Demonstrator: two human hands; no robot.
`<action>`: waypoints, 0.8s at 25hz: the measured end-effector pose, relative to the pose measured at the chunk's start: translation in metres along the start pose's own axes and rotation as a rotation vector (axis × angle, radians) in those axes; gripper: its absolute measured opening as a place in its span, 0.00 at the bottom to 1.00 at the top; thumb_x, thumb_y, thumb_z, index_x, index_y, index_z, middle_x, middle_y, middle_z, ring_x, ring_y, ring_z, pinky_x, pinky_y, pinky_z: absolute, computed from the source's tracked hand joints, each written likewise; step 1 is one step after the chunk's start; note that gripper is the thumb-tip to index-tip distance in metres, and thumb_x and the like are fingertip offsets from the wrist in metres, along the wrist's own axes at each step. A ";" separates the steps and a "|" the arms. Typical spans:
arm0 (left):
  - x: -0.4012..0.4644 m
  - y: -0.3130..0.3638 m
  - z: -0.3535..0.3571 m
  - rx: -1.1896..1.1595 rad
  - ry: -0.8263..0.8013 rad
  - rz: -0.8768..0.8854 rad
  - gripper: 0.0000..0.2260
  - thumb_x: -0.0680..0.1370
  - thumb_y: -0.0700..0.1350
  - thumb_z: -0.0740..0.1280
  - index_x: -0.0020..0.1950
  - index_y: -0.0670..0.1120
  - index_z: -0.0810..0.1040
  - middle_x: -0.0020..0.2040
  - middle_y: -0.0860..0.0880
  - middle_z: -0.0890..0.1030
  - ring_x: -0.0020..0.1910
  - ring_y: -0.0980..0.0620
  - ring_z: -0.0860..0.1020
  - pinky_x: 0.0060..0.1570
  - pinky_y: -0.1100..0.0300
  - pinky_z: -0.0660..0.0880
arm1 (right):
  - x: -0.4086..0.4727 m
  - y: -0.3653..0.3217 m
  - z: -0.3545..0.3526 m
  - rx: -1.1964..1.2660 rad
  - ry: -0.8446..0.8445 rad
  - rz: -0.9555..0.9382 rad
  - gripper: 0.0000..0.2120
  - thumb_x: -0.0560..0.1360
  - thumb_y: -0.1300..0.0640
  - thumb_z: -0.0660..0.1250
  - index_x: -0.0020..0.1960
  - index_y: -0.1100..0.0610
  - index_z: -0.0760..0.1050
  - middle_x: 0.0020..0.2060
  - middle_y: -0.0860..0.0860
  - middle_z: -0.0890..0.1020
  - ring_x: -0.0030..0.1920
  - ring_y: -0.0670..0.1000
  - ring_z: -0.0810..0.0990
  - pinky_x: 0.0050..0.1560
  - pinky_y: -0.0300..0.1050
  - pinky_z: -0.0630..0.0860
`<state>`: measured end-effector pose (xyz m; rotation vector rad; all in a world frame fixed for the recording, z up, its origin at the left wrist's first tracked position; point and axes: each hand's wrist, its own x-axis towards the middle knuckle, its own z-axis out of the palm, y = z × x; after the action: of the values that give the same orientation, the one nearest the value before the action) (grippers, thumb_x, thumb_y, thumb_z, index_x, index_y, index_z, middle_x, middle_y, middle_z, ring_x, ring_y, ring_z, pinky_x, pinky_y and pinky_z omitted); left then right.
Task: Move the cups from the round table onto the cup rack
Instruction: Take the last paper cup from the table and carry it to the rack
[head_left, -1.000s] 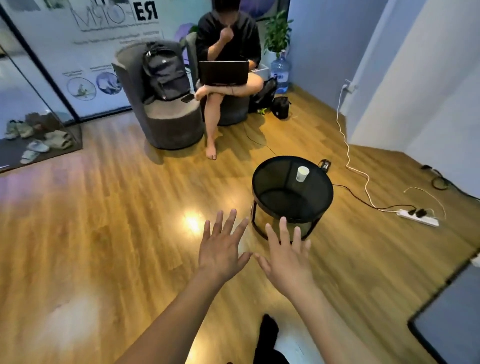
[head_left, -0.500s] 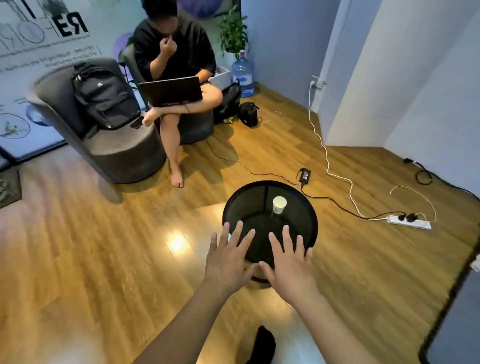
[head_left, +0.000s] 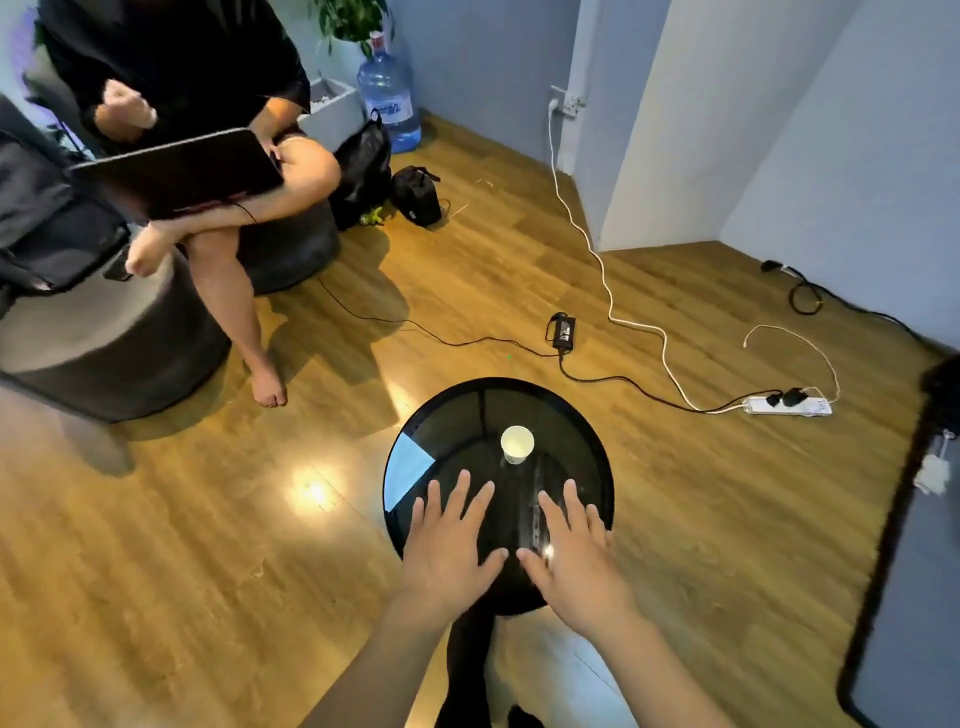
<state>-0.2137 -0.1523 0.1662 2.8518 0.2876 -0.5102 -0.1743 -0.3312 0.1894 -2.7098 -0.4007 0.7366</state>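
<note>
One round table (head_left: 582, 415), black glass top, on wood floor. Both hands over its near half, palms down, fingers spread, gripping nothing: left hand (head_left: 448, 546), right hand (head_left: 575, 558). Single paper cup (head_left: 517, 445) upright near table centre, mouth up, long axis vertical, looks empty. Sits just beyond fingertips, between the two hands' lines, touching neither. Power strip (head_left: 788, 406) well right on floor.

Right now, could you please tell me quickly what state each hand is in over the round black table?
Left hand: open, fingers spread, holding nothing.
Right hand: open, fingers spread, holding nothing; the white paper cup stands untouched.
</note>
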 end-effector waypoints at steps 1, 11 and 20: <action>0.026 -0.003 0.008 -0.019 -0.023 0.014 0.37 0.80 0.68 0.58 0.82 0.62 0.42 0.85 0.52 0.43 0.83 0.40 0.42 0.78 0.43 0.42 | 0.021 0.005 0.005 0.050 -0.021 0.022 0.36 0.81 0.38 0.58 0.82 0.45 0.44 0.82 0.50 0.38 0.81 0.60 0.44 0.78 0.60 0.55; 0.235 -0.048 0.130 -0.350 -0.169 0.051 0.39 0.79 0.58 0.70 0.81 0.62 0.48 0.84 0.58 0.49 0.83 0.52 0.51 0.77 0.49 0.54 | 0.236 0.063 0.115 0.473 0.004 0.193 0.40 0.79 0.48 0.69 0.81 0.44 0.47 0.82 0.45 0.49 0.80 0.49 0.53 0.78 0.53 0.58; 0.302 -0.054 0.199 -0.733 -0.194 0.019 0.34 0.77 0.48 0.76 0.78 0.61 0.63 0.76 0.60 0.70 0.71 0.63 0.68 0.71 0.59 0.65 | 0.305 0.080 0.170 0.806 0.094 0.303 0.35 0.76 0.59 0.73 0.76 0.42 0.61 0.74 0.45 0.70 0.73 0.49 0.69 0.73 0.58 0.69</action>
<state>-0.0109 -0.1062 -0.1347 2.0800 0.3278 -0.5346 0.0036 -0.2636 -0.1142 -2.0285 0.2911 0.6521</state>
